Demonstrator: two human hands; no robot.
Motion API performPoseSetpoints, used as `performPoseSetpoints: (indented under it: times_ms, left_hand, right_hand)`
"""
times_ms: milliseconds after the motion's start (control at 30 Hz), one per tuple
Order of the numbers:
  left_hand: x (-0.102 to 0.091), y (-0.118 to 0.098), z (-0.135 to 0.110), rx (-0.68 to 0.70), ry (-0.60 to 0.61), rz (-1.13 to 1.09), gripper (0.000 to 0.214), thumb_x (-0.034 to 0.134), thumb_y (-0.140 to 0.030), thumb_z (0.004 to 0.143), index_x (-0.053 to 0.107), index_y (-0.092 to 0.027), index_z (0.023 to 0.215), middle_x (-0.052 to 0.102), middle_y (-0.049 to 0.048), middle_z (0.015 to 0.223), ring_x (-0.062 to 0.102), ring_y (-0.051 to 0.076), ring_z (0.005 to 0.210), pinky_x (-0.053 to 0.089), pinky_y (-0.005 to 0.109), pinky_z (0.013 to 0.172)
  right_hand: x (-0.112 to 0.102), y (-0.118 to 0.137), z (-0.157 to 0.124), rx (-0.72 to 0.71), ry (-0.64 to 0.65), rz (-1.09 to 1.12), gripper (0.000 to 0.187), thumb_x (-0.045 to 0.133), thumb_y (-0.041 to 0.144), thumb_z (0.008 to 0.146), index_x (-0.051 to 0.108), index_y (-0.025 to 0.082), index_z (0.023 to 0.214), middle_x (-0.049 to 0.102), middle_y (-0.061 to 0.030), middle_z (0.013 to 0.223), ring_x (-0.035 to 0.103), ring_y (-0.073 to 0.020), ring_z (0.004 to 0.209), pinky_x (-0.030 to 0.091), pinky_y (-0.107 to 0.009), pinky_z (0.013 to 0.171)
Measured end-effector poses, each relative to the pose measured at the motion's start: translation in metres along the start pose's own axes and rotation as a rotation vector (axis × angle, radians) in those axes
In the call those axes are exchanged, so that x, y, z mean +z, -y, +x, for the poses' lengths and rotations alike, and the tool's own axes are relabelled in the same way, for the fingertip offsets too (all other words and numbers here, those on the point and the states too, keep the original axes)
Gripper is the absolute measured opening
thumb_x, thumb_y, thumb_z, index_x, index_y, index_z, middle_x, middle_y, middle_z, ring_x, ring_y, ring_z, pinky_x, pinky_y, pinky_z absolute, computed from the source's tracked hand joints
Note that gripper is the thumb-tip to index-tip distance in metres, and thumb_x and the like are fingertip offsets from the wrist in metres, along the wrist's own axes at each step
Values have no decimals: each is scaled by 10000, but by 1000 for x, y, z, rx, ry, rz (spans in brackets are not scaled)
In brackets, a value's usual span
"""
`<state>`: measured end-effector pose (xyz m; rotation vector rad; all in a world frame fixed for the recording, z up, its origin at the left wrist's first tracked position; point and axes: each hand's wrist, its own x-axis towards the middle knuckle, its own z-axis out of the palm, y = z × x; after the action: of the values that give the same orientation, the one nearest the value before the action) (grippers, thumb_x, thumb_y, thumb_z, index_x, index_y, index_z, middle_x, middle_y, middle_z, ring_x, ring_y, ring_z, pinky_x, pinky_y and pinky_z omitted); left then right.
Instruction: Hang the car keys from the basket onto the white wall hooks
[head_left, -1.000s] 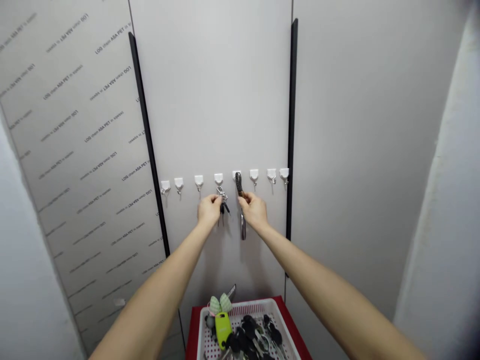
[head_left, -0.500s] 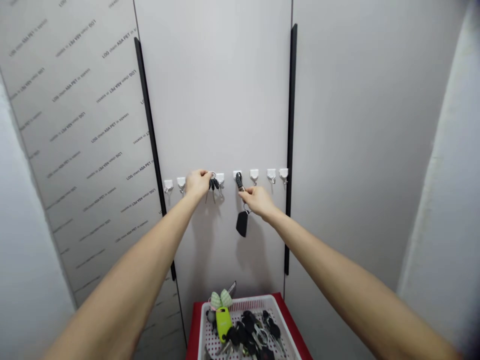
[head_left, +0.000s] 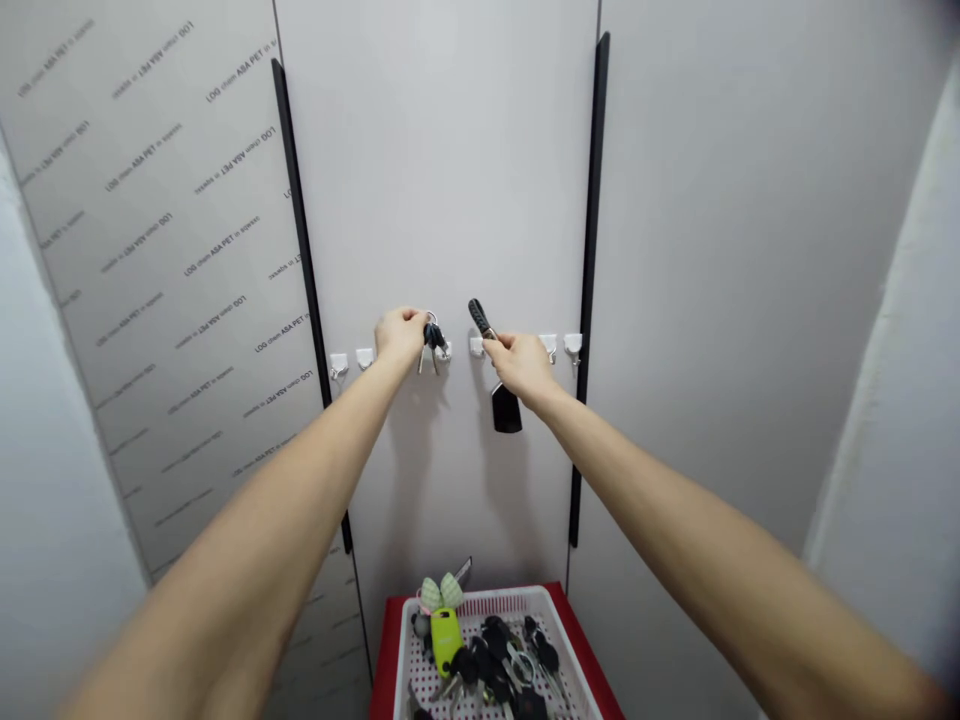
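Observation:
My left hand (head_left: 400,335) pinches the ring of a bunch of keys (head_left: 433,340), whose black heads and metal blades dangle in front of a white hook (head_left: 446,351). My right hand (head_left: 523,368) grips a keychain (head_left: 480,318) by its metal fitting. Its black braided loop points up and leftward, and a black fob (head_left: 506,409) hangs below the fingers. Just beneath the braided loop is another white hook (head_left: 477,347), partly covered by my fingers. Both bunches are held out from the wall panel, apart from the hooks as far as I can see.
More white hooks (head_left: 339,364) run in a row across the pale panel (head_left: 442,180), between two long black handles (head_left: 592,270). Below, a white plastic basket (head_left: 517,600) holds several keys and a lime-green tag (head_left: 446,640). It stands on a red surface (head_left: 559,595).
Both hands have risen slightly. The braided loop, which was in front of the hook, has lifted above it and tilted, with the fob swinging up and right.

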<state>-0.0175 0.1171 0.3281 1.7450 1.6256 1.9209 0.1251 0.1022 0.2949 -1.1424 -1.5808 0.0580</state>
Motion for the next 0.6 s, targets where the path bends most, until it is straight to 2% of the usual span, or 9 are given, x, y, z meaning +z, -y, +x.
performPoseSetpoints:
  times_ms: [67, 200, 267, 400, 500, 600]
  left_hand:
    - [-3, 6, -13, 19, 45, -50, 199, 463, -288, 588, 585, -143, 651, 573, 8, 621, 481, 96, 566, 351, 194, 535]
    - [-2, 28, -47, 54, 261, -58, 190, 479, -302, 587, 578, -141, 613, 555, 1, 564, 458, 83, 520, 354, 190, 526]
    - [2, 36, -52, -4, 261, -60, 175, 478, -278, 590, 575, -134, 609, 550, 4, 562, 450, 79, 506, 356, 194, 528]
    - [7, 31, -30, -83, 145, -79, 162, 480, -251, 583, 578, -129, 624, 552, 11, 587, 456, 82, 526, 360, 200, 543]
    - [7, 21, -7, -84, 94, -65, 157, 489, -244, 571, 577, -125, 622, 549, 14, 586, 467, 90, 543, 363, 209, 553]
    - [7, 19, 8, -84, 3, -56, 159, 485, -240, 573, 571, -120, 633, 554, 25, 627, 485, 101, 583, 369, 218, 571]
  right_hand:
    - [1, -6, -12, 8, 72, 18, 250, 375, 344, 639, 509, 148, 561, 411, 31, 428, 350, -58, 390, 243, -176, 398]
    - [11, -27, -45, 104, 303, 48, 235, 394, 324, 635, 532, 133, 633, 443, 28, 463, 360, -52, 387, 262, -170, 390]
    - [18, -35, -58, 152, 393, 57, 229, 399, 313, 633, 535, 129, 656, 448, 30, 464, 358, -48, 373, 266, -169, 382]
    - [25, -39, -64, 167, 408, 82, 221, 391, 298, 643, 532, 130, 664, 447, 32, 460, 380, -49, 383, 276, -161, 381]
    - [20, -35, -64, 126, 415, 93, 203, 395, 291, 640, 525, 135, 631, 440, 36, 451, 389, -51, 394, 275, -156, 382]
    - [14, -35, -67, 127, 422, 96, 199, 394, 288, 641, 521, 135, 627, 426, 39, 447, 373, -46, 382, 269, -154, 376]
